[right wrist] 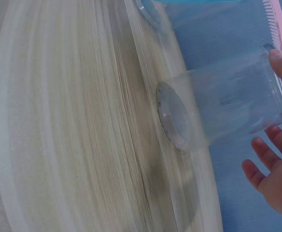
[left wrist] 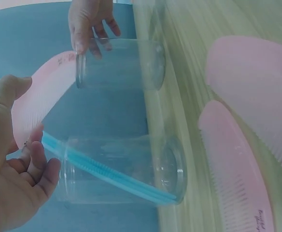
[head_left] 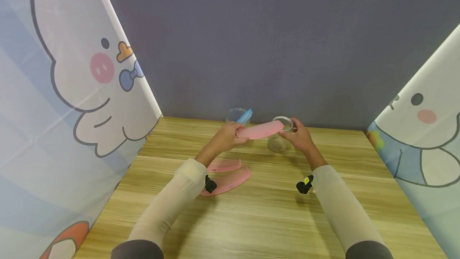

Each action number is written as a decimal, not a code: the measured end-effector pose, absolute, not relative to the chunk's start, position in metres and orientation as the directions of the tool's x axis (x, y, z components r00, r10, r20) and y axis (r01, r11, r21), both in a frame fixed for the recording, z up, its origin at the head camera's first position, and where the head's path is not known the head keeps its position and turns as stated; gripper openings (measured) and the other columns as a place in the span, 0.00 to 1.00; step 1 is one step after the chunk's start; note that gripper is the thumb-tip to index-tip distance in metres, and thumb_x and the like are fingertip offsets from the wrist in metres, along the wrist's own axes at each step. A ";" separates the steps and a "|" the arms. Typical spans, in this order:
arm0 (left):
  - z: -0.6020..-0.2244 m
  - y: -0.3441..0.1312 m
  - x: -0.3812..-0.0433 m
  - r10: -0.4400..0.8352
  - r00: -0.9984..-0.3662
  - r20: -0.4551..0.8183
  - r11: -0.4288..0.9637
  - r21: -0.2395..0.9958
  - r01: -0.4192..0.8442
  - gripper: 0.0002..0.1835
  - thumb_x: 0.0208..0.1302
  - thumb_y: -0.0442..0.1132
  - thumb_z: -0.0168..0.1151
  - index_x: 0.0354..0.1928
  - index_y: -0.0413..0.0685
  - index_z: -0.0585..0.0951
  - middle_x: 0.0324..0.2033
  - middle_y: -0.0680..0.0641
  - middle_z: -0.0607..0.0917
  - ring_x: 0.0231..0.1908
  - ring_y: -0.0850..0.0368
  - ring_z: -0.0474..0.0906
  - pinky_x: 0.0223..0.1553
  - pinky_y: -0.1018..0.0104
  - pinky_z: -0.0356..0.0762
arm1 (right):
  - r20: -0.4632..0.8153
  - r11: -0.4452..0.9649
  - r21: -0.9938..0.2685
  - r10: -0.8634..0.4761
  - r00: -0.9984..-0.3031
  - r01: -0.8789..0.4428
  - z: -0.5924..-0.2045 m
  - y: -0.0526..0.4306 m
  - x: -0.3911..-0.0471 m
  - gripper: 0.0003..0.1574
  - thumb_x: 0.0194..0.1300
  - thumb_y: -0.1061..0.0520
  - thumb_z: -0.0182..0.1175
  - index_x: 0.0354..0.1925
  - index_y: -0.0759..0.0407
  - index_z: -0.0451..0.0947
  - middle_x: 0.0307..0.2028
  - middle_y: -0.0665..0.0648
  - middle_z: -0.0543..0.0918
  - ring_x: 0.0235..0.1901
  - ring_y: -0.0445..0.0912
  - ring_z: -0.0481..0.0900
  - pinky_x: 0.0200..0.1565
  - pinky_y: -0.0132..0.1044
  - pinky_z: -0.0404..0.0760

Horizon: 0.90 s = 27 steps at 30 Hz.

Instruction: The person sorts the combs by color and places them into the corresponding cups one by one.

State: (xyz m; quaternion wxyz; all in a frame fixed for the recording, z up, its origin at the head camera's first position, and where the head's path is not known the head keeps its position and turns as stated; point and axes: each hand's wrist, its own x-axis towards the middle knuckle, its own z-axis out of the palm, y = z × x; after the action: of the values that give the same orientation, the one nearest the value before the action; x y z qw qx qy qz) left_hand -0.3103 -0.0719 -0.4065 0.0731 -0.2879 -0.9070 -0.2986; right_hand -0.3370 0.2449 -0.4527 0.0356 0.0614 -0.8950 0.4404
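Observation:
My left hand (head_left: 227,136) grips a pink comb (head_left: 260,130) by one end. The comb's far end overlaps the rim of a clear jar (right wrist: 228,96) in the head view. Thumb and fingers of my right hand (head_left: 301,136) hold that jar near its rim, with its base close to the table. To the left, a second clear jar (left wrist: 112,193) stands with blue comb-like pieces (left wrist: 107,174) leaning inside and sticking out of its mouth. Two more pink combs lie flat near my left forearm, a smaller comb (head_left: 224,165) and a larger comb (head_left: 231,180).
The wood-grain table (head_left: 266,215) ends at a dark grey wall panel (head_left: 269,47) just behind the jars. Printed cartoon panels flank it, a left panel (head_left: 72,75) and a right panel (head_left: 427,139). Black wrist-worn devices show at both sleeves.

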 end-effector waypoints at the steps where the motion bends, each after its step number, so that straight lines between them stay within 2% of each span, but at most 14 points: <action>1: -0.406 -0.070 -0.311 0.474 -0.826 0.305 0.660 0.498 0.563 0.26 0.61 0.50 0.72 0.56 0.41 0.84 0.42 0.44 0.86 0.40 0.54 0.78 0.40 0.60 0.77 | 0.119 0.604 -0.784 -0.078 -0.990 -0.142 -0.453 0.245 -0.337 0.52 0.66 0.41 0.67 0.77 0.60 0.57 0.68 0.70 0.70 0.64 0.66 0.69 0.60 0.62 0.74; 4: -0.404 -0.065 -0.312 0.458 -0.834 0.307 0.664 0.507 0.550 0.26 0.60 0.50 0.72 0.55 0.41 0.85 0.42 0.44 0.86 0.39 0.54 0.78 0.40 0.61 0.78 | 0.123 0.603 -0.784 -0.079 -0.989 -0.146 -0.453 0.245 -0.336 0.51 0.66 0.40 0.67 0.76 0.60 0.58 0.67 0.70 0.71 0.63 0.66 0.70 0.60 0.62 0.74; 7: -0.403 -0.061 -0.313 0.434 -0.849 0.302 0.667 0.525 0.528 0.27 0.60 0.51 0.72 0.57 0.42 0.84 0.47 0.43 0.87 0.42 0.53 0.80 0.43 0.60 0.80 | 0.125 0.606 -0.782 -0.077 -0.989 -0.146 -0.454 0.245 -0.336 0.52 0.66 0.39 0.67 0.76 0.60 0.58 0.66 0.70 0.71 0.63 0.66 0.70 0.61 0.63 0.74; 10: -0.401 -0.058 -0.313 0.414 -0.862 0.294 0.651 0.566 0.506 0.30 0.62 0.52 0.71 0.60 0.41 0.82 0.50 0.43 0.86 0.42 0.54 0.80 0.41 0.62 0.80 | 0.123 0.604 -0.785 -0.073 -0.990 -0.142 -0.456 0.246 -0.337 0.52 0.66 0.39 0.68 0.76 0.59 0.58 0.67 0.69 0.72 0.64 0.66 0.70 0.61 0.63 0.74; 15: -0.398 -0.054 -0.312 0.379 -0.881 0.283 0.603 0.647 0.467 0.34 0.65 0.50 0.70 0.67 0.39 0.75 0.37 0.45 0.85 0.28 0.59 0.75 0.28 0.69 0.74 | 0.116 0.592 -0.794 -0.075 -0.990 -0.138 -0.458 0.247 -0.337 0.52 0.66 0.39 0.68 0.77 0.56 0.57 0.67 0.69 0.71 0.63 0.65 0.69 0.61 0.62 0.73; 17: -0.398 -0.053 -0.312 0.362 -0.888 0.284 0.588 0.670 0.453 0.34 0.66 0.50 0.70 0.68 0.39 0.74 0.32 0.47 0.83 0.25 0.60 0.73 0.26 0.70 0.72 | 0.119 0.590 -0.795 -0.078 -0.990 -0.143 -0.458 0.248 -0.337 0.52 0.66 0.39 0.68 0.77 0.56 0.57 0.67 0.68 0.72 0.63 0.64 0.69 0.60 0.62 0.73; 21: -0.397 -0.052 -0.314 0.342 -0.898 0.277 0.561 0.707 0.431 0.34 0.66 0.51 0.70 0.69 0.41 0.74 0.28 0.49 0.81 0.25 0.60 0.72 0.26 0.70 0.70 | 0.125 0.591 -0.793 -0.081 -0.989 -0.149 -0.457 0.247 -0.337 0.51 0.66 0.40 0.67 0.77 0.56 0.57 0.66 0.68 0.72 0.62 0.64 0.69 0.60 0.61 0.73; 27: -0.392 -0.050 -0.315 0.337 -0.910 0.243 0.524 0.754 0.396 0.33 0.66 0.52 0.69 0.67 0.43 0.76 0.31 0.49 0.82 0.28 0.58 0.75 0.29 0.68 0.72 | 0.108 0.591 -0.795 -0.080 -0.991 -0.134 -0.455 0.247 -0.337 0.52 0.67 0.39 0.67 0.77 0.55 0.56 0.67 0.67 0.71 0.64 0.65 0.68 0.61 0.62 0.72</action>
State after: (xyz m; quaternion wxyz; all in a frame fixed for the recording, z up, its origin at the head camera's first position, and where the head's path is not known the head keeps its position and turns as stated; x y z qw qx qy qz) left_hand -0.3152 -0.0499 -0.3918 0.0331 -0.2101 -0.8722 -0.4405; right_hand -0.3365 0.2465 -0.4547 0.0302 0.0599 -0.8915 0.4480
